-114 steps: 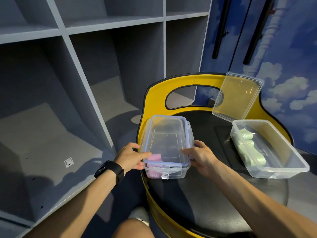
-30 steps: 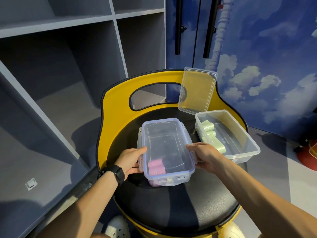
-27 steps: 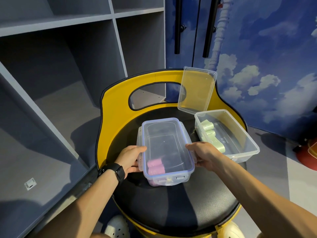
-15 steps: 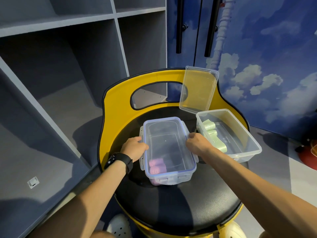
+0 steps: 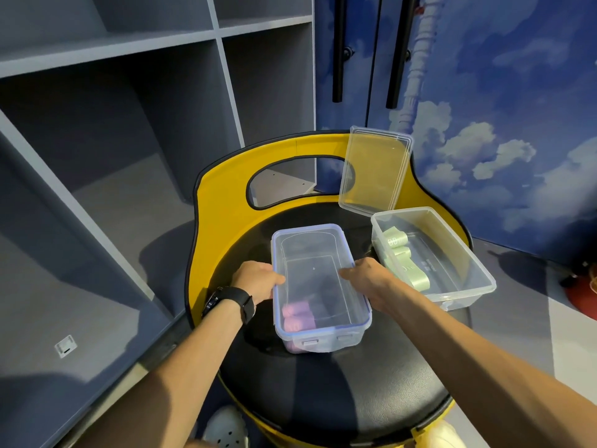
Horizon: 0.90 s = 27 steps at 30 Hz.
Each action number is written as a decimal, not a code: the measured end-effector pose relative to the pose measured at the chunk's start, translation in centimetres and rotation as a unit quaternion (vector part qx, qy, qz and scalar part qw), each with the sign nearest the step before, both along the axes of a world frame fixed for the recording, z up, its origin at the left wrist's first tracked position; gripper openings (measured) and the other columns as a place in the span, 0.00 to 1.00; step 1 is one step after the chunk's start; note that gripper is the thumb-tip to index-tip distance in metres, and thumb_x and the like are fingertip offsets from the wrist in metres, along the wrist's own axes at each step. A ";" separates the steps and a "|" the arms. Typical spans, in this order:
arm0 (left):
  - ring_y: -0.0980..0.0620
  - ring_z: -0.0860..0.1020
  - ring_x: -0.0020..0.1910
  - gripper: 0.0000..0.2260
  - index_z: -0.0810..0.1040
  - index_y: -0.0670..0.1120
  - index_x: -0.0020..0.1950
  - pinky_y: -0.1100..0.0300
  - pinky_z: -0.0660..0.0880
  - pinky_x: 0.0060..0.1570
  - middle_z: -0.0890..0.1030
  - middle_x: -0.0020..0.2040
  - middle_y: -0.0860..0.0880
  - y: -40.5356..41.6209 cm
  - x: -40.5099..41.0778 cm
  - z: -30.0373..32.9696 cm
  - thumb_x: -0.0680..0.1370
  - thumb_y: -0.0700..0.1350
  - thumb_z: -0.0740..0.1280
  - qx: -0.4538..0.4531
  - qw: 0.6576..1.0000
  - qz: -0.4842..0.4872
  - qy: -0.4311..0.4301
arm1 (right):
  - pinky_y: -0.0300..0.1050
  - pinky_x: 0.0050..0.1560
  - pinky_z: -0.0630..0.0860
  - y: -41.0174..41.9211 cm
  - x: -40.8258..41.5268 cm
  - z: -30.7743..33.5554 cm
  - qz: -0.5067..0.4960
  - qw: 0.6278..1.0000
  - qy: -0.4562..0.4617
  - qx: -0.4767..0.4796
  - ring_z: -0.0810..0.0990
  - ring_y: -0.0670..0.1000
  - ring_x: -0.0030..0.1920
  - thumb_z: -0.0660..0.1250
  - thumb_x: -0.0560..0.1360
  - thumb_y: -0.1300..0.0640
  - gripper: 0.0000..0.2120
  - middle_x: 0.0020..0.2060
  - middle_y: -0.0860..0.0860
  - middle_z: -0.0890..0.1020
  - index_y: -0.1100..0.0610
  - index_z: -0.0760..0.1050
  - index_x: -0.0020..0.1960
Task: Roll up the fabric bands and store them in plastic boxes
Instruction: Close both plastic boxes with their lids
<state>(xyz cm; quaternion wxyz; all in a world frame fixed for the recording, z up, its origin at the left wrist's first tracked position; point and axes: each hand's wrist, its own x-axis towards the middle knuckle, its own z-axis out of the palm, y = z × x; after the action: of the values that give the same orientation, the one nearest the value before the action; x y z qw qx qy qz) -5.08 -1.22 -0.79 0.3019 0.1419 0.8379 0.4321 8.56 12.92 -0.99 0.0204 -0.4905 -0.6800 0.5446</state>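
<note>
A clear plastic box with a blue-rimmed lid [image 5: 319, 279] sits closed on the black seat, with pink rolled bands [image 5: 298, 318] inside at its near end. My left hand [image 5: 258, 281] grips the middle of its left side, thumb on the lid rim. My right hand [image 5: 365, 276] grips the right side the same way. To the right stands a second clear box [image 5: 468, 273], open, with green rolled bands [image 5: 402, 257] along its left wall. Its loose lid [image 5: 376, 171] leans on the chair back.
Both boxes rest on a round black seat [image 5: 339, 399] with a yellow backrest [image 5: 223, 208] that has an oval cut-out. Grey shelf compartments [image 5: 129, 130] stand at the left. A blue cloud-patterned door [image 5: 500, 108] with black handles is behind.
The lidded box has moved from the seat's left edge to its middle. In the last second both hands have slid from its near end to the middle of its long sides.
</note>
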 end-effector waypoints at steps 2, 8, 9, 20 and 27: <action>0.44 0.82 0.52 0.05 0.81 0.43 0.47 0.52 0.79 0.51 0.84 0.51 0.43 0.0 0.2 -0.1 0.76 0.35 0.68 0.022 0.999 0.016 -0.019 | 0.56 0.53 0.80 0.1 0.0 -0.1 -0.002 1.000 0.009 -0.015 0.82 0.61 0.52 0.63 0.78 0.57 0.15 0.54 0.60 0.82 0.64 0.75 0.61; 0.45 0.82 0.52 0.07 0.81 0.42 0.52 0.55 0.79 0.49 0.83 0.53 0.42 -0.1 0.1 0.2 0.75 0.34 0.68 0.030 0.998 0.021 -0.042 | 0.55 0.52 0.80 0.3 0.3 0.1 0.011 1.000 0.012 -0.022 0.82 0.60 0.51 0.64 0.78 0.57 0.14 0.53 0.59 0.82 0.63 0.75 0.60; 0.46 0.82 0.52 0.07 0.81 0.41 0.52 0.54 0.79 0.49 0.83 0.53 0.42 -0.1 0.0 0.3 0.75 0.34 0.68 0.028 0.999 0.017 -0.043 | 0.52 0.50 0.79 0.4 0.4 0.1 0.018 1.000 0.009 -0.017 0.82 0.59 0.50 0.64 0.78 0.57 0.13 0.53 0.58 0.82 0.63 0.75 0.60; 0.47 0.71 0.67 0.28 0.65 0.50 0.73 0.52 0.71 0.59 0.69 0.70 0.47 0.4 -2.9 0.9 0.75 0.49 0.70 -0.096 0.978 -0.099 0.157 | 0.57 0.55 0.80 1.1 -0.2 0.2 0.075 0.996 0.038 -0.015 0.83 0.60 0.51 0.61 0.77 0.60 0.15 0.53 0.58 0.83 0.60 0.75 0.62; 0.47 0.58 0.76 0.29 0.58 0.46 0.77 0.50 0.60 0.72 0.58 0.78 0.47 5.4 -4.6 0.4 0.80 0.58 0.60 -0.145 0.928 -0.201 0.280 | 0.54 0.78 0.46 0.8 1.2 0.8 0.316 0.902 0.010 0.295 0.42 0.52 0.79 0.61 0.78 0.39 0.38 0.80 0.48 0.47 0.47 0.44 0.79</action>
<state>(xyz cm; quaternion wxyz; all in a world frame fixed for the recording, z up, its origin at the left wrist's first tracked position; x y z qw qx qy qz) -9.71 4.14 -0.36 0.1529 0.3771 0.8957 0.1794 9.77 13.70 -0.22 -0.0026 -0.2161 -0.9284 0.3021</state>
